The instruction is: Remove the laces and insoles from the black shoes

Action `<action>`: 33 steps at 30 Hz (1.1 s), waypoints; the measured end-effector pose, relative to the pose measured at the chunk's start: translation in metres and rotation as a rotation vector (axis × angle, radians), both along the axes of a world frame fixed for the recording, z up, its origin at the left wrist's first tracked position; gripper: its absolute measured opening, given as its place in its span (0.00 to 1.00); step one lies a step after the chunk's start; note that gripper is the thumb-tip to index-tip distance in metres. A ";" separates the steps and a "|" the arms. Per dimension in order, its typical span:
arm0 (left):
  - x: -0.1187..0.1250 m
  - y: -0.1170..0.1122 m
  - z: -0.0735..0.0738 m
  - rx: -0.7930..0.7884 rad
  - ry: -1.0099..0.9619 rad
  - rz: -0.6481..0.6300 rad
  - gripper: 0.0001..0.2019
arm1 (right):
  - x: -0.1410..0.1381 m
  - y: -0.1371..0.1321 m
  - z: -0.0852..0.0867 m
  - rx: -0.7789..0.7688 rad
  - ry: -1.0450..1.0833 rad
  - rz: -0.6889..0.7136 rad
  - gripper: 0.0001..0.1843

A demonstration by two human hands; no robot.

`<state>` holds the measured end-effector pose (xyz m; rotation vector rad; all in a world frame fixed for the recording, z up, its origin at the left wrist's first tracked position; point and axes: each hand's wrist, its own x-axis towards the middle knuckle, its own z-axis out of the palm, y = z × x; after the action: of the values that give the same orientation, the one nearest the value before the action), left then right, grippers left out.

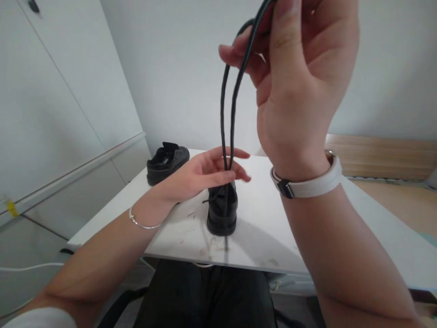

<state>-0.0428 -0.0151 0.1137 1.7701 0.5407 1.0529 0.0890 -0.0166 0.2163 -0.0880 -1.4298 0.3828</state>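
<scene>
High at the upper right, my right hand [300, 86] is closed on a black shoelace [233, 105], which hangs from it in two strands. Lower down, my left hand [201, 175] has the strands between its thumb and fingers, where they come together; its fingertips stretch past the lace. Below the thumb the lace runs on down in front of a black shoe [221, 223], its end blurred over the table edge. This shoe stands heel towards me, its front part mostly covered by my left hand. A thin dark lace end sticks out at its left side.
A second black shoe [159, 174], tongue raised, stands on the white table [266, 218] at the back left. White cabinet panels [61, 91] rise on the left. A wooden board [382, 157] lies at the right. My legs [205, 296] are under the table's front edge.
</scene>
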 end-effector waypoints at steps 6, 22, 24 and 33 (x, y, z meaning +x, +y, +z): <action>-0.041 0.001 0.024 -0.145 -0.222 0.277 0.16 | 0.027 0.045 -0.033 0.015 0.079 -0.175 0.10; -0.090 0.064 -0.080 0.117 0.386 0.839 0.17 | 0.069 0.068 -0.176 -0.647 -0.675 -0.144 0.14; -0.094 0.065 -0.084 0.237 0.550 0.896 0.15 | 0.076 0.068 -0.172 -0.645 -0.746 -0.139 0.14; -0.056 0.033 -0.061 0.774 0.961 0.839 0.10 | 0.070 0.053 -0.171 -0.540 -1.089 -0.169 0.25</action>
<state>-0.0987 0.0177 0.0523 2.8422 1.7572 0.9242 0.1588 0.0364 0.0448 -0.9690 -2.3184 0.6149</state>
